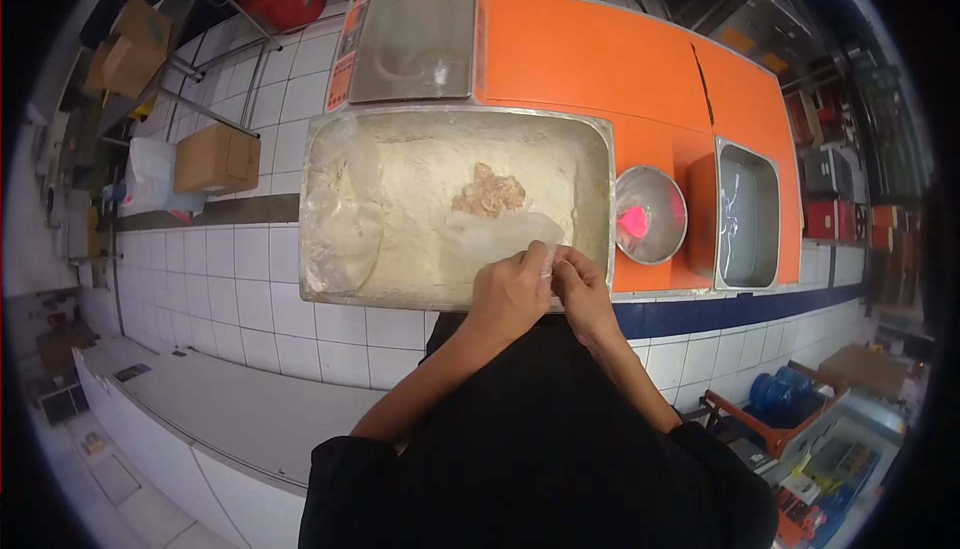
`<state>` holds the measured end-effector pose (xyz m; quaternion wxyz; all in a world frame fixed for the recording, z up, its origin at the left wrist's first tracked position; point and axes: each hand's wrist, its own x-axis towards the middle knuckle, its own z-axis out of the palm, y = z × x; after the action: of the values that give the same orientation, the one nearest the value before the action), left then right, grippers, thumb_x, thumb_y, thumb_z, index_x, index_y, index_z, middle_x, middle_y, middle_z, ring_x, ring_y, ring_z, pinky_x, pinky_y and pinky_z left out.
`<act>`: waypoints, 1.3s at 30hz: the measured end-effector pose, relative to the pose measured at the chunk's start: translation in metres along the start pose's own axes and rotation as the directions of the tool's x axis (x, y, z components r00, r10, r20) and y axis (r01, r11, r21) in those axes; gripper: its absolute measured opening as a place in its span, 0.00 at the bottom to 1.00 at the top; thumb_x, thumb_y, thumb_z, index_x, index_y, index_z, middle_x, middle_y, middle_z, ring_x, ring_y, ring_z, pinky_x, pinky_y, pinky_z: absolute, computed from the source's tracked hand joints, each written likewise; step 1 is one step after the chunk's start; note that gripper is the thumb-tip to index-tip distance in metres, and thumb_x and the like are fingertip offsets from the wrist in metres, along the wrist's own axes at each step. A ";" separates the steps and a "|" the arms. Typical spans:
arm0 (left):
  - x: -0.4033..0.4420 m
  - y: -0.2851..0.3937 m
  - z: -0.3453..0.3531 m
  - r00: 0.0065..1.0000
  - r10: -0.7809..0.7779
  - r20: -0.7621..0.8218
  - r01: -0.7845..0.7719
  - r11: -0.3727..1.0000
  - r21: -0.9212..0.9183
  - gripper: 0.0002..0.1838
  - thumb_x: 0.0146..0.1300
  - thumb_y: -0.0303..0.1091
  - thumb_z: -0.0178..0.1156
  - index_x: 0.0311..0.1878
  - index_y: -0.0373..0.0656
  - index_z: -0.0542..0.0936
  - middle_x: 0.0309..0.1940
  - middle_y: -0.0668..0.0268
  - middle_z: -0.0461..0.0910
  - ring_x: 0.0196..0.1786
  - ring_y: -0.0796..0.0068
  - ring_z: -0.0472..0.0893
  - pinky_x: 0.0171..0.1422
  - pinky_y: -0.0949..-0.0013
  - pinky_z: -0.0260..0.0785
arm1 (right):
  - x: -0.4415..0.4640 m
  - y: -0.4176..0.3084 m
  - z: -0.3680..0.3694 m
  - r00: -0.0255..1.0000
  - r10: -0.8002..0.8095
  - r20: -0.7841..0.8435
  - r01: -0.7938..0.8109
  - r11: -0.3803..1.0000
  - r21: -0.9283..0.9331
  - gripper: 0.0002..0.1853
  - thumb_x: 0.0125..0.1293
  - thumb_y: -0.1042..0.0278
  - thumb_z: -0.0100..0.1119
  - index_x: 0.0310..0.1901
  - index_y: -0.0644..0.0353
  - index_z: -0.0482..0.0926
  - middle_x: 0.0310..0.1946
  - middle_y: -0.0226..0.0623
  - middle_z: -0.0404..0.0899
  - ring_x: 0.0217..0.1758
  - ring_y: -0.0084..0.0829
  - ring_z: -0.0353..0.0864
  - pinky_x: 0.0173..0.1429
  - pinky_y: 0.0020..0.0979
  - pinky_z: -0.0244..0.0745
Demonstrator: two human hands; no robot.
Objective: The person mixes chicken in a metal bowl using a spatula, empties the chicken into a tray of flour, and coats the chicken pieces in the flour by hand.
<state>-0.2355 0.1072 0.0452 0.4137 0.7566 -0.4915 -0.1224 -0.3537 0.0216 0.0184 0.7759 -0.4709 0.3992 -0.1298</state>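
A translucent plastic bag (490, 235) lies over the flour-like powder in a large metal tray (455, 117), its gathered end pinched between both hands. My left hand (514, 291) is closed on the bag at the tray's front edge. Close beside it on the right, my right hand (581, 289) is closed at the same end of the bag. Pale pinkish pieces, perhaps raw meat (489, 192), sit on the powder just beyond the bag. Another crumpled clear plastic bag (345, 239) rests at the tray's left side.
Behind the tray stands a metal-topped scale (418, 41) on the orange table (580, 49). To the right are a steel bowl (668, 199) with something pink inside and a rectangular metal container (748, 214) holding liquid. Cardboard boxes (218, 158) stand at the left.
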 end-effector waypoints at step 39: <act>0.017 0.004 -0.007 0.975 0.222 -0.014 -0.218 0.965 0.149 0.07 0.67 0.32 0.58 0.40 0.39 0.78 0.29 0.51 0.82 0.32 0.49 0.84 0.35 0.52 0.75 | 0.066 0.007 -0.006 0.991 0.049 0.123 -0.101 0.880 0.465 0.23 0.74 0.50 0.60 0.61 0.55 0.77 0.50 0.31 0.82 0.53 0.32 0.80 0.62 0.43 0.75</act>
<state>-0.2257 0.0961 0.0564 0.3755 0.7273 -0.5737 -0.0279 -0.3164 -0.0167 -0.0214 0.8915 -0.2596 0.3314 -0.1671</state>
